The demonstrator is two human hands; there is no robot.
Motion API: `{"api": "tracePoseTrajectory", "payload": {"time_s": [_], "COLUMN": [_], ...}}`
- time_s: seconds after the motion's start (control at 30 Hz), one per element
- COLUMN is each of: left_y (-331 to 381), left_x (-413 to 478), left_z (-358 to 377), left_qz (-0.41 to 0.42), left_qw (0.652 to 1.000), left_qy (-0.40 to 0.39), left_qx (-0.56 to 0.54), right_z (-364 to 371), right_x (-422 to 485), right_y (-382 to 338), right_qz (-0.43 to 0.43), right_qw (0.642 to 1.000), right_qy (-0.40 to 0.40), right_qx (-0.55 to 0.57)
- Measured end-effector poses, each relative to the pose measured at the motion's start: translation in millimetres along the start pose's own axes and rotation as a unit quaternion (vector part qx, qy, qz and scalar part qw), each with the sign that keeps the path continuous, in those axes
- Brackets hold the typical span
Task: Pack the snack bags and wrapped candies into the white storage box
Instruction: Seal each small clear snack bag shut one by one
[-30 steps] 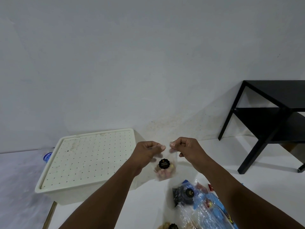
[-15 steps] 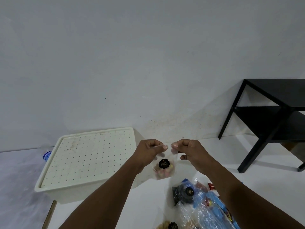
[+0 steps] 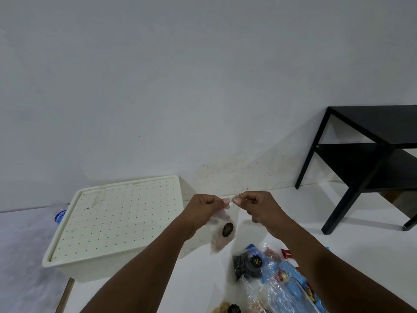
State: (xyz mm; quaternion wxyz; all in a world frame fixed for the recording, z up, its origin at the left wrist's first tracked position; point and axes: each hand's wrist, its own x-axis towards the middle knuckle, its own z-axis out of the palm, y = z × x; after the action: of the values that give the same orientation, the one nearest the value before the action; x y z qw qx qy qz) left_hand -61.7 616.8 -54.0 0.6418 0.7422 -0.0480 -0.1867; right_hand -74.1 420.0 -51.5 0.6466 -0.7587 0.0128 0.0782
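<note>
Both hands were raised in front of the person, each pinching the top edge of a small clear plastic snack bag with a round black label (image 3: 223,231). The left hand (image 3: 204,205) and the right hand (image 3: 257,204) had their fingers curled and their thumbs nearly meeting over the bag's mouth. The bag hung below the two pinches with its long axis roughly vertical, its bottom swung slightly towards the left. It was held in the air, just right of the white plastic storage box (image 3: 117,222), whose perforated lid was on. The left hand was the nearer one to the box, so the bag probably had to travel leftward, and the lid would have to come off first. A heap of clear and blue wrapped snacks (image 3: 277,274) lay on the white surface below the right forearm, not yet packed.
</note>
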Motion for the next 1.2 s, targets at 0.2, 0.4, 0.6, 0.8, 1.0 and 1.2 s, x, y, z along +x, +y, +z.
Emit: {"api": "tracePoseTrajectory", "payload": {"time_s": [0.2, 0.4, 0.6, 0.8, 1.0, 1.2], "left_y": [-5, -7, -13, -13, -22, -43], "left_x": [-1, -1, -1, -1, -11, -4], "left_z": [7, 20, 22, 21, 14, 30], "left_qz": [-0.015, 0.019, 0.023, 0.015, 0.046, 0.154], "left_qw": [0.996, 0.997, 0.995, 0.995, 0.995, 0.951], "left_qy": [-0.014, 0.048, 0.081, 0.088, 0.071, 0.227], "left_qx": [-0.089, -0.051, -0.049, -0.035, 0.057, 0.141], "right_z": [2, 9, 10, 12, 6, -9], "right_x": [0, -1, -1, 2, 8, 16], "right_y": [1, 1, 2, 5, 8, 10], "right_qz": [-0.006, 0.015, 0.016, 0.015, 0.052, 0.088], "right_qw": [0.999, 0.996, 0.995, 0.993, 0.972, 0.961], "right_qy": [-0.015, -0.003, -0.005, 0.002, 0.085, 0.094], "right_qx": [0.033, 0.082, 0.099, 0.118, 0.214, 0.243]}}
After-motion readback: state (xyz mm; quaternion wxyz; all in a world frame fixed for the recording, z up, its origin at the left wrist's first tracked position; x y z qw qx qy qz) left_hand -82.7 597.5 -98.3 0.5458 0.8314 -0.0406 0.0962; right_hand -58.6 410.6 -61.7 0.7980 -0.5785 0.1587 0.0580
